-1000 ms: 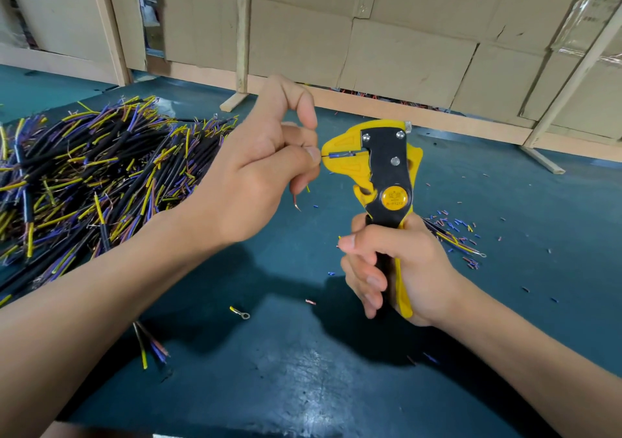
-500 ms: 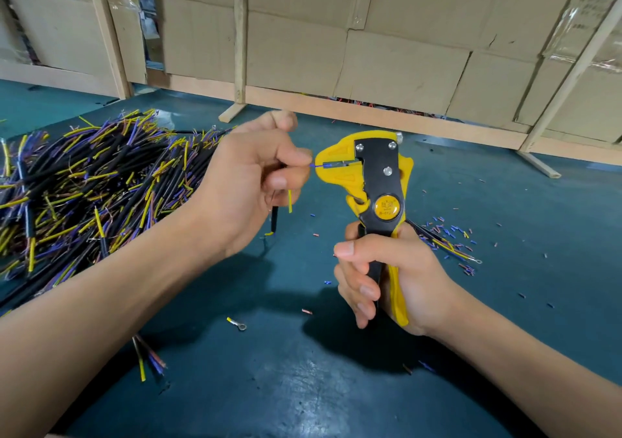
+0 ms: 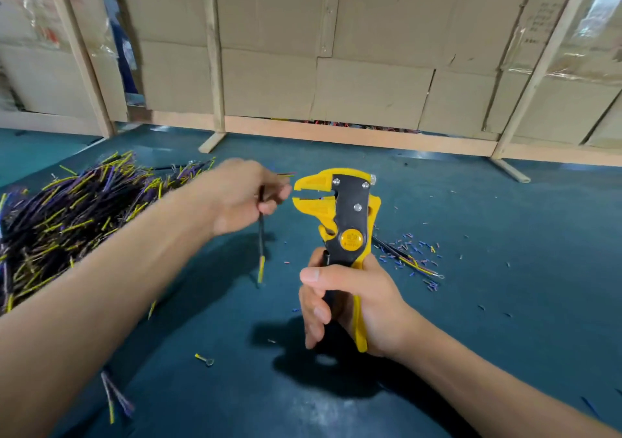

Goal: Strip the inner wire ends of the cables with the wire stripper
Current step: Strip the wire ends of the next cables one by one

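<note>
My right hand [image 3: 350, 303] grips the handles of a yellow and black wire stripper [image 3: 343, 215], held upright with its jaws facing left. My left hand [image 3: 245, 195], blurred by motion, holds a short black cable [image 3: 261, 235] just left of the jaws. The cable hangs down with a yellow inner wire at its lower end. Thin wire ends stick out above my fingers, apart from the jaws. A large pile of black cables [image 3: 67, 215] with yellow and purple inner wires lies on the left of the dark green table [image 3: 505, 303].
Cut insulation bits and a few stripped cables [image 3: 410, 262] lie to the right of the stripper. A small yellow ring terminal [image 3: 204, 359] and a loose cable [image 3: 112, 397] lie near the front. A cardboard wall with wooden posts [image 3: 215, 67] stands behind the table.
My left hand has pulled the cable out of the stripper jaws and turned it, so it now hangs downward. The view has tilted up and both hands sit lower in frame.
</note>
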A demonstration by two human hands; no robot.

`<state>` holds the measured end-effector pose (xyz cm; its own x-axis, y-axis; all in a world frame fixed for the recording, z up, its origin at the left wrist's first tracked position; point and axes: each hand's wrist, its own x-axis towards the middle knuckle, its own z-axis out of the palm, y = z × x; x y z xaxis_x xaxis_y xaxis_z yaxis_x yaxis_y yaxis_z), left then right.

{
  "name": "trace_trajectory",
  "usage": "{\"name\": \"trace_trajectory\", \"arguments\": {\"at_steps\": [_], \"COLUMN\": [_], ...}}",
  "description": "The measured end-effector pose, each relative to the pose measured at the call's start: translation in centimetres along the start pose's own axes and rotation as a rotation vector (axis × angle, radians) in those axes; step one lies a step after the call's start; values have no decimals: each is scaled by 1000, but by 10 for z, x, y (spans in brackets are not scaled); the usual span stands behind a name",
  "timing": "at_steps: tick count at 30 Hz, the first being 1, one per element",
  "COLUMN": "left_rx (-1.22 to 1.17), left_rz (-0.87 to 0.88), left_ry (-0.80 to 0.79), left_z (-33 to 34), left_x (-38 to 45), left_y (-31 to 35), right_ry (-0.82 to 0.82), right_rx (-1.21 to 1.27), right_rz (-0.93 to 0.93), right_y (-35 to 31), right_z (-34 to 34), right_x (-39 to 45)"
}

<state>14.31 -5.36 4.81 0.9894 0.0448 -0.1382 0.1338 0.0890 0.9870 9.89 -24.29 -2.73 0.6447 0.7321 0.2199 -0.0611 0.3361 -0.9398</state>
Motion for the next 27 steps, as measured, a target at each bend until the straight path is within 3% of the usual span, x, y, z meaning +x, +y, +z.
{"name": "trace_trajectory", "arguments": {"at_steps": [3, 7, 13, 19, 21, 24, 27], "left_rx": [-7, -142, -331, 468, 950, 1492, 1665], "left_rz": [-172, -333, -277, 30, 96, -49, -162], "left_ry": [-39, 18, 221, 264, 274, 294, 344], "left_z": [26, 53, 104, 41, 0, -48, -66], "left_x": [21, 42, 67, 67, 58, 41, 30], "left_y": [-13, -15, -24, -5, 7, 10, -10], "right_ry": [7, 166, 498, 548, 537, 526, 503], "right_rx": [35, 103, 227, 127, 100, 94, 117], "right_rz": [-44, -140, -185, -104, -68, -48, -38], "right_y": [-7, -28, -55, -41, -35, -28, -24], "right_z": [-4, -19, -58, -66, -66, -65, -65], "right_x": [0, 2, 0, 3, 5, 8, 10]}}
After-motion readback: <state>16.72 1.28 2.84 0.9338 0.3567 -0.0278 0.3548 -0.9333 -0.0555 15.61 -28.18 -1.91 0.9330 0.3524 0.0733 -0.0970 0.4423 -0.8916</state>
